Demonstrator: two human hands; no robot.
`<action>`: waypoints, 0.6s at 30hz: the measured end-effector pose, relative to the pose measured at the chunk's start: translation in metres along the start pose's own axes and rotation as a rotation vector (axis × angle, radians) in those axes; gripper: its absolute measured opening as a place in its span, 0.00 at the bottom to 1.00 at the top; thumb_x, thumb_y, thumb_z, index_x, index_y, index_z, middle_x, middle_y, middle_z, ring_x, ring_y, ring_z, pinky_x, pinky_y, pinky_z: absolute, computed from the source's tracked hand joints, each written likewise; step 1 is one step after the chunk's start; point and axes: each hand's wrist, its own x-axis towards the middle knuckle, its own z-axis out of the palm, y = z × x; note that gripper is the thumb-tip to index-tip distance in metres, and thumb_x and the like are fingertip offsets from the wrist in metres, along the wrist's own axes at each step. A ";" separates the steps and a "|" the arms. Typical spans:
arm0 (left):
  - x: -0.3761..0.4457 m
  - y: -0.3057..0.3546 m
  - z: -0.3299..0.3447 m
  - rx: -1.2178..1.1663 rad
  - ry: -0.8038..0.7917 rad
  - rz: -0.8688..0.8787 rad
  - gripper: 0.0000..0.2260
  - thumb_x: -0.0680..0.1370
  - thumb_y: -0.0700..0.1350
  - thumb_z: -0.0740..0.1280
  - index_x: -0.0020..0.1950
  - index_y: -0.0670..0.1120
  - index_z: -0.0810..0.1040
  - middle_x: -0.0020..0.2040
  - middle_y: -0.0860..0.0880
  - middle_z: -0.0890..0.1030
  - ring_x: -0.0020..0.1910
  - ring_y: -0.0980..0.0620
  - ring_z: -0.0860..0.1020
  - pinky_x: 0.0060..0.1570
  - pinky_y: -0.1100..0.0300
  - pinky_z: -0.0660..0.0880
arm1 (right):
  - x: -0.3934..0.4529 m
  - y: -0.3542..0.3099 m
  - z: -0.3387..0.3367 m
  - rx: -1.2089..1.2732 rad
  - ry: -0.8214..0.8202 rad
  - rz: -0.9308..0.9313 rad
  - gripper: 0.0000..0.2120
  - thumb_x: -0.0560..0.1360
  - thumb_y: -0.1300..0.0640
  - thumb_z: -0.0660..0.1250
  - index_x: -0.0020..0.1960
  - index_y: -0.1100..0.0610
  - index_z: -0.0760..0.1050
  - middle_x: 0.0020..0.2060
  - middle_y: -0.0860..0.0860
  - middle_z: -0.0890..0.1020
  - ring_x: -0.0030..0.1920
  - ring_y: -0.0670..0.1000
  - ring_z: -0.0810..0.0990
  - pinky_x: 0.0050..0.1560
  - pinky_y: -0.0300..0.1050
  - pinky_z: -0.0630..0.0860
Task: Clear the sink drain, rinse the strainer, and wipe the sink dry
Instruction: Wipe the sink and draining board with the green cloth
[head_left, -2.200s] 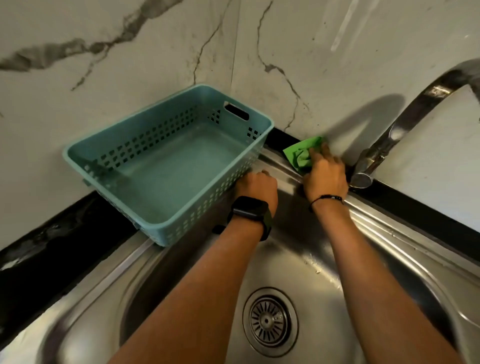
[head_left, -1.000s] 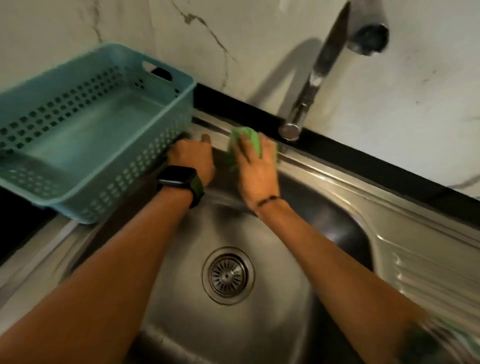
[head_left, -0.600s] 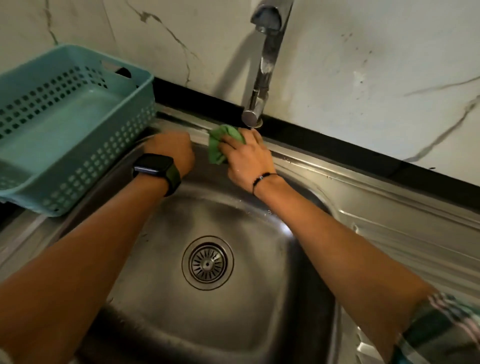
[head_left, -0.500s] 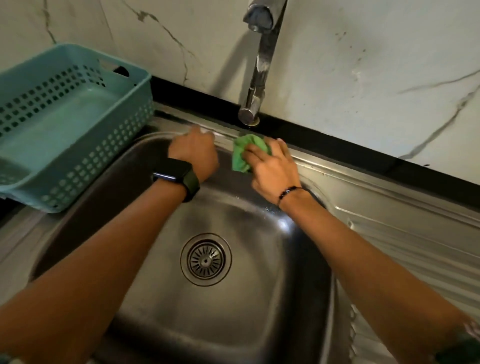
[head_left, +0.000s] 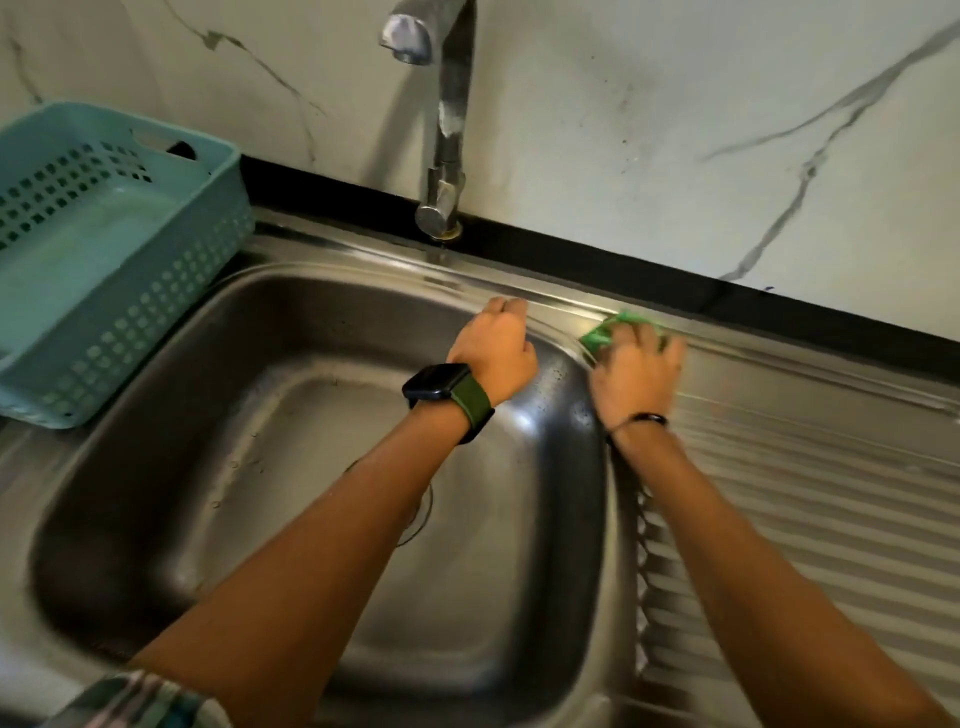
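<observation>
The steel sink (head_left: 218, 415) fills the middle of the view. My right hand (head_left: 636, 376) presses a green cloth (head_left: 605, 332) onto the sink's back rim, at the basin's far right corner where the drainboard begins. My left hand (head_left: 496, 348), with a watch on its wrist, is curled on the back rim just left of the cloth and holds nothing. My left forearm hides nearly all of the drain strainer (head_left: 422, 512); only a sliver of its ring shows.
A teal perforated basket (head_left: 111, 317) sits at the left, overhanging the basin's edge. The tap (head_left: 441, 171) rises from the black ledge behind the sink, spout overhead. A ribbed steel drainboard (head_left: 810, 483) stretches to the right. A marble wall stands behind.
Both hands have slid right along the back rim, from beside the basket, past the tap, to the basin's right corner. The cloth stays under my right hand. The view has panned right.
</observation>
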 end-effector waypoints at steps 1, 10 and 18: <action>0.000 0.006 0.005 -0.048 0.006 -0.014 0.20 0.75 0.37 0.59 0.67 0.42 0.67 0.65 0.41 0.71 0.60 0.41 0.73 0.57 0.52 0.72 | 0.000 -0.011 0.002 0.019 -0.001 0.002 0.21 0.71 0.58 0.64 0.63 0.57 0.70 0.64 0.58 0.71 0.63 0.61 0.66 0.61 0.51 0.62; -0.011 0.047 0.054 -0.351 0.140 -0.097 0.21 0.75 0.33 0.59 0.68 0.43 0.68 0.64 0.43 0.73 0.60 0.45 0.74 0.60 0.55 0.72 | 0.015 0.010 -0.004 -0.172 -0.049 -0.443 0.18 0.74 0.52 0.61 0.63 0.53 0.68 0.63 0.54 0.72 0.61 0.60 0.67 0.57 0.54 0.67; -0.037 0.103 0.108 -0.233 0.069 0.091 0.23 0.78 0.39 0.57 0.72 0.40 0.59 0.73 0.41 0.62 0.72 0.43 0.60 0.73 0.54 0.56 | 0.012 0.155 -0.035 -0.110 -0.053 -0.219 0.19 0.73 0.57 0.60 0.64 0.50 0.71 0.64 0.51 0.74 0.62 0.60 0.69 0.59 0.55 0.68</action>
